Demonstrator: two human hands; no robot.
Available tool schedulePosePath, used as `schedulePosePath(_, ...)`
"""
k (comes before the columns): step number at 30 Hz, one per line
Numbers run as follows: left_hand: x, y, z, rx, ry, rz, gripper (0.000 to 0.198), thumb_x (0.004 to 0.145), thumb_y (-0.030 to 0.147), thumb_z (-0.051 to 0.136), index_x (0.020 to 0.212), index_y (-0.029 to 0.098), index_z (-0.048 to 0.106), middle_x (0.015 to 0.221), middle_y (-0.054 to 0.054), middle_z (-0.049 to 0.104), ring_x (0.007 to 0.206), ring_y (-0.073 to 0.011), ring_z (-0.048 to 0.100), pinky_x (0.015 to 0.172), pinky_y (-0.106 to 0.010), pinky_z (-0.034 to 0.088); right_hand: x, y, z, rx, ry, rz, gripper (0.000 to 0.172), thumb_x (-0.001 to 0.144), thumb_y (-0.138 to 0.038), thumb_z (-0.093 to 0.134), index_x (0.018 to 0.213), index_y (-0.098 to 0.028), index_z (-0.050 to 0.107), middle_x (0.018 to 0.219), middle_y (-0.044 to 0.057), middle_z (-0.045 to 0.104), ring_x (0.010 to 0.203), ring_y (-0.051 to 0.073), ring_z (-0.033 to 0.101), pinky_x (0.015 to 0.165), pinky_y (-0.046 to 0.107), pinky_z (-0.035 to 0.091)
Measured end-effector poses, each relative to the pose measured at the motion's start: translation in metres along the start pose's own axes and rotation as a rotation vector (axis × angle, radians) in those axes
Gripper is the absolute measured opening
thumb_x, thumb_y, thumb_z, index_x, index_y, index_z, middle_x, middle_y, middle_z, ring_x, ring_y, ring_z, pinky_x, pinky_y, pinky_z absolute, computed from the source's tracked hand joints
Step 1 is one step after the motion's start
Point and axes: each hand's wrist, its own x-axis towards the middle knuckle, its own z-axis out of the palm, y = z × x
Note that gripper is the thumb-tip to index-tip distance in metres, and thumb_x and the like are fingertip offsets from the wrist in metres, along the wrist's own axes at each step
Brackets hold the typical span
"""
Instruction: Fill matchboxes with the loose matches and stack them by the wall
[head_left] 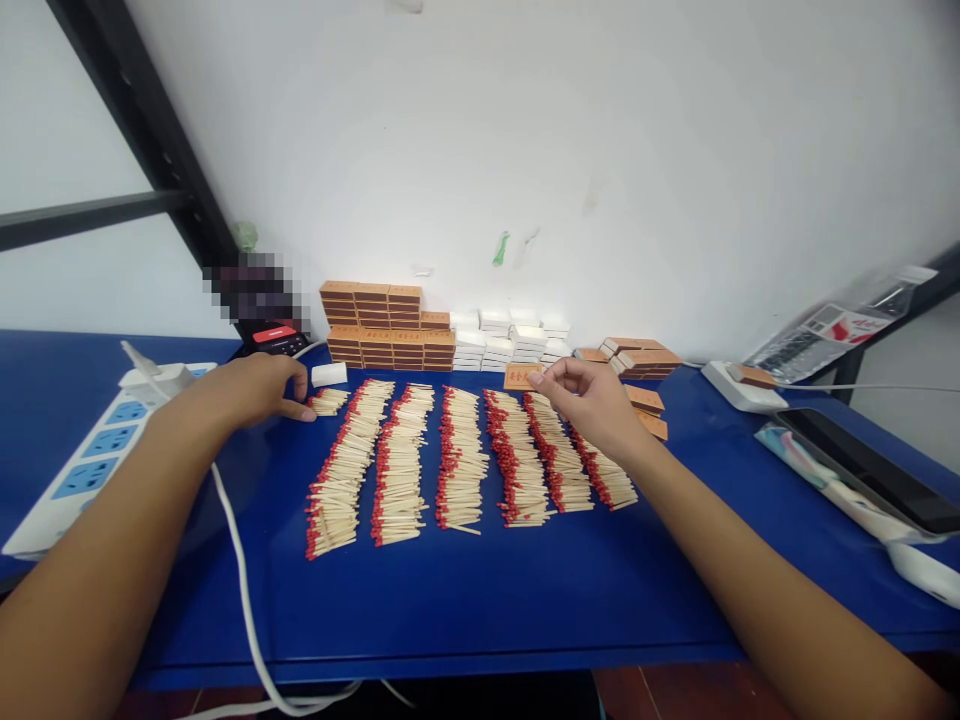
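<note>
Sockets (94,474) line a white power strip (34,530) at the far left of the blue table (442,615). Beside it, the left hand (262,392) has its thumb and fingers apart, the lower fingertip at the edge of a small bunch of matches (328,403); a white tray (328,375) lies just behind, its inside hidden. Next come orange matchboxes (386,335) in a tall stack against the wall, then white trays (510,345) piled up beside them; the contents of both stacks are hidden. In front, loose matches (397,485) lie in six long rows, red heads to the left. Over the right-hand rows, the right hand (589,395) has thumb and finger clamped on the edge of an orange matchbox (519,377), label facing forward; whether it holds anything cannot be told. Behind that hand lie more matchboxes (645,362), some showing white ends. Farther right, one matchbox (756,376) rests on a white adapter (739,393), near a clear bag (829,330) with dark contents.
</note>
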Motion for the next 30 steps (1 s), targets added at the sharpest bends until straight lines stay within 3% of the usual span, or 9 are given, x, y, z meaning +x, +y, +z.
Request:
schedulePosePath(5, -0.001, 0.0, -0.003, 0.023, 0.067, 0.027, 0.042, 0.077, 0.059, 0.078, 0.096, 0.022, 0.073, 0.092, -0.007, 0.075, 0.083, -0.0262, 0.066, 0.067, -0.03, 0.039, 0.001, 0.0, -0.001, 0.01, -0.006, 0.001, 0.058, 0.075, -0.075, 0.081, 0.069, -0.021, 0.062, 0.057, -0.002, 0.052, 0.054, 0.012, 0.039, 0.052, 0.03, 0.03)
schedulePosePath(8, -0.002, 0.005, -0.004, 0.005, 0.104, 0.062, 0.041, 0.086, 0.059, 0.072, 0.101, 0.021, 0.072, 0.092, -0.006, 0.074, 0.08, -0.0245, 0.066, 0.067, -0.03, 0.04, 0.001, 0.001, -0.001, 0.012, -0.005, 0.006, 0.056, 0.075, -0.073, 0.082, 0.07, -0.021, 0.062, 0.058, -0.002, 0.053, 0.054, 0.013, 0.04, 0.053, 0.031, 0.031)
schedulePosePath(11, -0.001, 0.012, -0.004, 0.007, 0.185, 0.097, 0.032, 0.099, 0.046, 0.058, 0.114, 0.021, 0.071, 0.096, -0.007, 0.074, 0.085, -0.0232, 0.067, 0.071, -0.029, 0.041, 0.001, 0.001, 0.0, 0.013, -0.003, 0.002, 0.055, 0.075, -0.072, 0.083, 0.07, -0.021, 0.062, 0.058, -0.002, 0.053, 0.055, 0.013, 0.041, 0.053, 0.031, 0.031)
schedulePosePath(13, 0.0, 0.015, -0.003, 0.028, 0.237, 0.108, 0.03, 0.1, 0.034, 0.054, 0.12, 0.019, 0.071, 0.103, -0.009, 0.075, 0.091, -0.0239, 0.066, 0.075, -0.029, 0.042, 0.001, 0.001, 0.0, 0.015, -0.004, -0.006, 0.055, 0.075, -0.071, 0.084, 0.069, -0.021, 0.062, 0.058, -0.002, 0.053, 0.055, 0.013, 0.041, 0.054, 0.031, 0.031)
schedulePosePath(17, 0.004, 0.017, 0.001, 0.059, 0.256, 0.128, 0.028, 0.097, 0.025, 0.054, 0.113, 0.017, 0.076, 0.107, -0.011, 0.075, 0.093, -0.0247, 0.066, 0.077, -0.03, 0.043, 0.001, 0.001, 0.0, 0.012, -0.008, -0.02, 0.054, 0.077, -0.071, 0.082, 0.07, -0.021, 0.062, 0.058, -0.003, 0.052, 0.055, 0.013, 0.041, 0.055, 0.031, 0.031)
schedulePosePath(30, 0.019, 0.002, 0.012, 0.057, 0.297, 0.156, 0.018, 0.089, 0.027, 0.056, 0.087, 0.022, 0.074, 0.096, -0.01, 0.076, 0.087, -0.0272, 0.07, 0.069, -0.032, 0.045, 0.002, 0.001, -0.001, 0.045, -0.001, -0.016, 0.053, 0.075, -0.069, 0.084, 0.069, -0.021, 0.061, 0.059, -0.003, 0.052, 0.056, 0.013, 0.041, 0.055, 0.031, 0.031)
